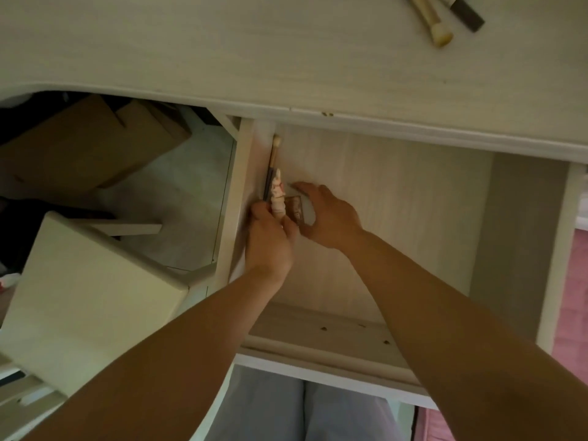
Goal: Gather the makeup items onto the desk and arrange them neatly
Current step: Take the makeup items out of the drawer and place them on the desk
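Gathering continues at the drawer's (366,192) left edge: left hand (270,240) grips a brush (273,160) and tube (277,194); right hand (327,214) curls round a compact (296,209). Next, lift them to the tabletop (222,49).

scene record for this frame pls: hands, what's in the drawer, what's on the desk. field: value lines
drawer: open, pulled out under the desk
left hand: grips a pale patterned tube at the drawer's left wall
right hand: curled round a small brown item; type unclear
brush: lies along the left wall
desk: two brush-like items at far right, partly cropped
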